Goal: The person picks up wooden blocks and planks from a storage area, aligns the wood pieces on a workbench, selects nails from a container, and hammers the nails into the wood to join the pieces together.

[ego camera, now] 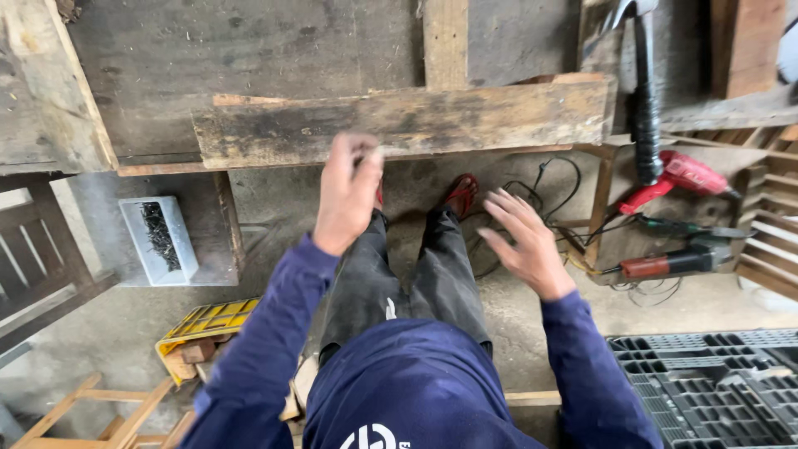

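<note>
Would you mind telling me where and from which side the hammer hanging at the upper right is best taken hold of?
Probably by the black rubber handle of the hammer, coming from its free lower end. The metal head is hooked over the bench edge, so the handle hangs free. The right hand, open, is nearer; the red drill lies close beside.

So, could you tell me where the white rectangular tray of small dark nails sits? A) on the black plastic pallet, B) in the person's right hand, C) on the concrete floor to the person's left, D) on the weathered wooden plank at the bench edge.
C: the white rectangular tray rests on the concrete floor, left of the left hand.
</note>
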